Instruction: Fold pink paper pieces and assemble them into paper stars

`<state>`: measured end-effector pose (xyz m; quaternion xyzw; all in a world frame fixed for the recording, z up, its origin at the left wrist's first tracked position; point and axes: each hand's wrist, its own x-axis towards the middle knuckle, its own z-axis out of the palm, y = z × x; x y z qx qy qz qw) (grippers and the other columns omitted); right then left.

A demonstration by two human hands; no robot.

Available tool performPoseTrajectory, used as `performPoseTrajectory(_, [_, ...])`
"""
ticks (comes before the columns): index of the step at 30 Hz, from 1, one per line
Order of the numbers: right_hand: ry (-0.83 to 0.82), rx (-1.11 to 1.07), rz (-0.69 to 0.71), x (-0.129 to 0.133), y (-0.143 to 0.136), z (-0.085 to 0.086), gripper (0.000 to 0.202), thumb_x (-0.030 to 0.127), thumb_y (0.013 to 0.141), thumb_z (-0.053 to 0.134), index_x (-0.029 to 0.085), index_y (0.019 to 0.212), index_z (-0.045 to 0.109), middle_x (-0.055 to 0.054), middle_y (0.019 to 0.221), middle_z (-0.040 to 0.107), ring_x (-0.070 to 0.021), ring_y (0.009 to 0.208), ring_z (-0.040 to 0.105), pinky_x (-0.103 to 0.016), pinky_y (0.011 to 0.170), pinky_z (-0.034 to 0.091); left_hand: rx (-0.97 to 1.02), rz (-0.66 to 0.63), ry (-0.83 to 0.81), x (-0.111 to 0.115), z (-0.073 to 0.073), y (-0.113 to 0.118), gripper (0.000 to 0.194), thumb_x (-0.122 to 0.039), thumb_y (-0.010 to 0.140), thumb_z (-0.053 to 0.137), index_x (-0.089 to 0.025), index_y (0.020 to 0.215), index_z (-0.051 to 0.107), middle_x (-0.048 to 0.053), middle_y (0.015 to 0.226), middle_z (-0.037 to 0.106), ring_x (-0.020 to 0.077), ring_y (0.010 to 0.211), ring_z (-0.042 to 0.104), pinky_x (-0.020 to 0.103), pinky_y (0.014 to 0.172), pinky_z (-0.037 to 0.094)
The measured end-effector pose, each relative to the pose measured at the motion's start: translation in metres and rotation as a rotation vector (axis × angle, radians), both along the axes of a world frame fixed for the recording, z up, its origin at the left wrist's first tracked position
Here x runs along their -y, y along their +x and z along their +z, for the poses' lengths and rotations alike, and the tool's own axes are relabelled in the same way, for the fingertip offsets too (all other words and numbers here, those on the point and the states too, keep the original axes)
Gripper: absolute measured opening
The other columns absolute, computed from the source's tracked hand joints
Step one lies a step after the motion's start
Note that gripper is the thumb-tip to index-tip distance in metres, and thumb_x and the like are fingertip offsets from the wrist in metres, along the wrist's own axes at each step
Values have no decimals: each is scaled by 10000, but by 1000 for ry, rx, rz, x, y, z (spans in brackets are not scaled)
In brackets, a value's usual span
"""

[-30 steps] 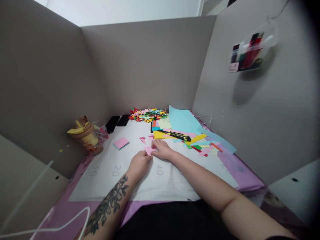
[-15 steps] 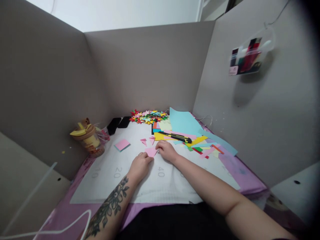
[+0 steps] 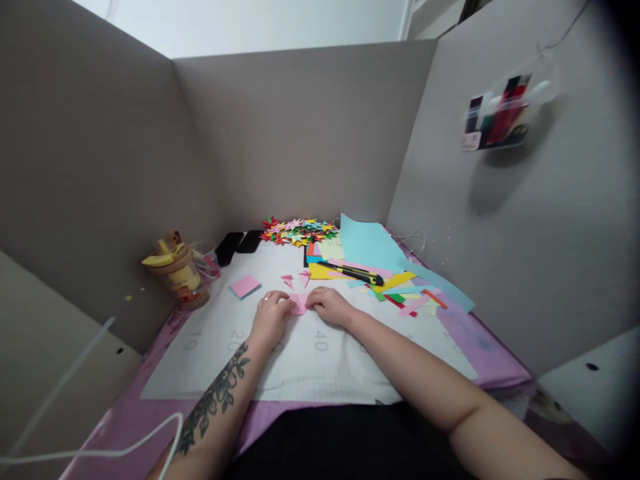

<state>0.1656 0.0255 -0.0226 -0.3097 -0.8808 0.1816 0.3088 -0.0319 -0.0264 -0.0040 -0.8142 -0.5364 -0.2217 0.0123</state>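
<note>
A small pink sheet of paper (image 3: 299, 304) lies between my two hands over the white mat. Its left edge is pinched by my left hand (image 3: 273, 313), which has a ring on one finger. On the opposite edge, the fingers of my right hand (image 3: 327, 305) are closed. Just beyond the sheet sit two small folded pink paper pieces (image 3: 287, 281) (image 3: 304, 279). To the left rests a stack of square paper (image 3: 245, 287), pink on top with blue below.
Folded paper stars (image 3: 297, 231) are heaped at the back. A utility knife (image 3: 353, 272) lies across coloured sheets, with paper strips (image 3: 400, 297) to its right. A lidded cup (image 3: 180, 273) and two black phones (image 3: 230, 248) stand left. A white cable (image 3: 125, 453) crosses the near left.
My left hand has moved up and left, now at the sheet's left edge rather than its near corner. My right hand has come slightly down and left. The sheet has been turned.
</note>
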Motion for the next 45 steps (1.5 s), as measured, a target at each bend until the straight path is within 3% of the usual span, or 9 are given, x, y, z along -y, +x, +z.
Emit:
performPoseTrajectory(8, [58, 39, 72, -1, -3, -5, 311, 39, 766, 496, 202, 936, 700, -50, 963, 691, -169, 932, 580, -318, 867, 450, -26, -48, -88, 1, 7, -1, 159, -230, 817, 550, -255, 833, 706, 45, 943, 655, 220, 985, 512, 360, 853, 360])
performPoseTrajectory(12, [70, 99, 87, -4, -4, -5, 275, 80, 795, 513, 220, 932, 707, -51, 983, 692, -167, 923, 589, -312, 854, 454, 5, -81, -169, 2, 8, -2, 204, -229, 848, 493, -227, 867, 696, 53, 905, 661, 182, 881, 550, 307, 819, 387])
performPoseTrajectory(18, [97, 150, 146, -9, 2, -5, 219, 143, 795, 567, 260, 898, 721, -48, 1002, 688, -168, 904, 594, -303, 819, 454, 62, -89, -159, 1, 5, -3, 235, -265, 856, 459, -215, 852, 689, 56, 847, 643, 177, 853, 551, 290, 804, 399])
performPoseTrajectory(30, [150, 211, 213, 3, 1, 4, 305, 54, 758, 525, 252, 904, 705, -26, 965, 695, -162, 907, 609, -274, 826, 421, 144, 73, -243, -18, 2, 0, 208, -284, 754, 497, -167, 706, 663, 50, 780, 632, 181, 812, 549, 294, 790, 389])
performPoseTrajectory(36, [91, 203, 120, 12, 0, 9, 272, 146, 819, 498, 243, 1012, 663, -28, 935, 692, -162, 864, 604, -269, 779, 433, 143, 118, -250, -21, 0, 1, 207, -301, 742, 504, -176, 703, 664, 43, 811, 627, 178, 815, 534, 285, 772, 389])
performPoseTrajectory(41, [80, 219, 162, 10, 0, 6, 343, 68, 776, 493, 269, 973, 689, -13, 981, 684, -155, 917, 592, -260, 820, 424, 120, 143, -239, -22, -2, 3, 196, -302, 730, 510, -183, 699, 663, 41, 807, 626, 180, 805, 525, 280, 745, 385])
performPoseTrajectory(45, [96, 210, 165, 8, 1, 4, 293, 98, 787, 508, 255, 942, 701, -19, 983, 684, -161, 898, 591, -269, 822, 428, 112, 163, -244, -22, -3, 4, 201, -315, 725, 516, -185, 690, 665, 42, 803, 627, 185, 800, 519, 275, 711, 378])
